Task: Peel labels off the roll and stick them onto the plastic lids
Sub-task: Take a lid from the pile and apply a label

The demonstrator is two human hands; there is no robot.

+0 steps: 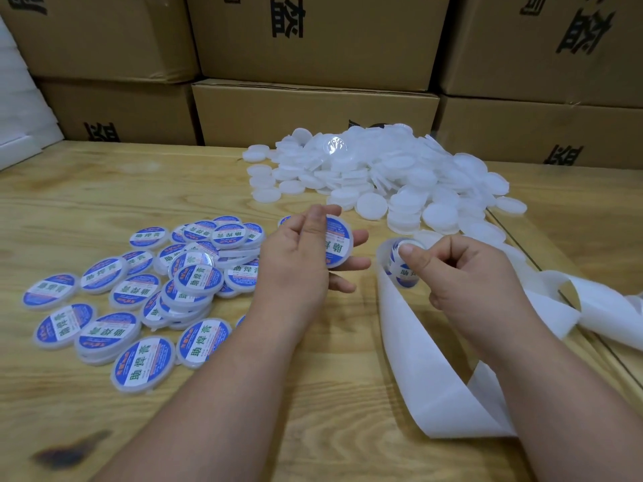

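Cardboard boxes [313,40] were stacked behind. Labelled lid [339,243] was gripped in left hand [299,259]; label roll [400,262] pinched by right hand [452,269], prob. mid-peel. Label edges should be pressed flat, centred.

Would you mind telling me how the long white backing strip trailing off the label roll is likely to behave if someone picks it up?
The backing strip is probably floppy: it curls and loops across the wooden table rather than lying straight. It looks thin and light, so it should drag along easily. Its smooth, slightly glossy surface suggests it may slip between fingers.
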